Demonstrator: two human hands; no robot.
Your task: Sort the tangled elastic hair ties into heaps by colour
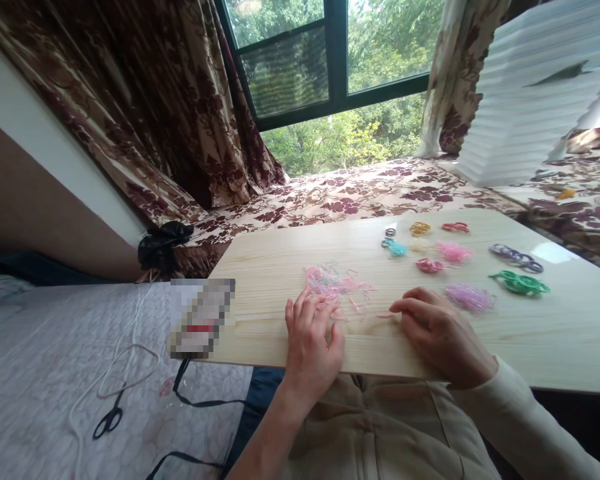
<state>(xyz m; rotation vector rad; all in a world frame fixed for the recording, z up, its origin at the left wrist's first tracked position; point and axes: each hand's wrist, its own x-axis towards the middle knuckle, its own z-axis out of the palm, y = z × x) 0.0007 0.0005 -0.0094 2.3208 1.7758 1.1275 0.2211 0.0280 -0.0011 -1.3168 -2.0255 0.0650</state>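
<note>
Beige trousers (370,427) nearest in head view, below both hands. Left hand (314,337) palm-down, fingers loosely spread, gripping nothing visible, at near edge of mixed pastel pile (330,279). Right hand (437,330) half curled, tips at small pink strip (384,316) (pinched or just touched, can't tell). Purple bundle (469,298) just beyond right hand, green bundle (525,283) farther right

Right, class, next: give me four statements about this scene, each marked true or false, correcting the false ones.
1. The bare left hand has its fingers at the loose pile of small, thin pink pieces. True.
2. The bundle of green loops lies left of both hands. False: it lies farther right than the right hand.
3. Black-handled scissors lie on the pale patterned bedding. True.
4. The pale wooden tabletop is round. False: it has straight edges.
</note>
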